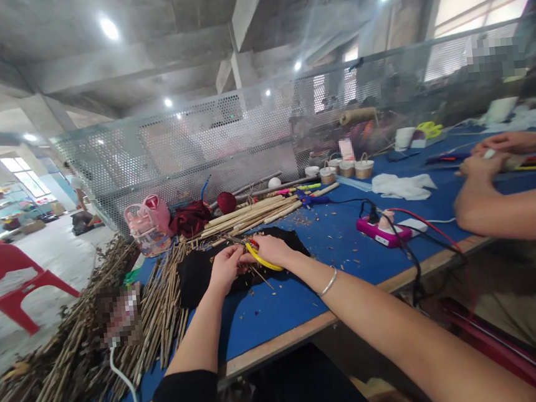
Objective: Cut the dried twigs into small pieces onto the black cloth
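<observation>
Smooth plastic handle (264, 262), rough woody stalks (162, 310), matt cloth (191, 280).

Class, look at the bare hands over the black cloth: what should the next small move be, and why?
Probably a gentle squeeze of the yellow-handled tool by the right hand, clear of the left hand. The right hand grips it, the left is close beside it over the black cloth, and small scraps litter the blue table. What the left holds is hard to see.

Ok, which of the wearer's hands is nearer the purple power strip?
Right. The right hand, on the yellow-handled tool, is left of the purple power strip, across the blue tabletop. The left hand is farther off, just beyond the right.
</observation>
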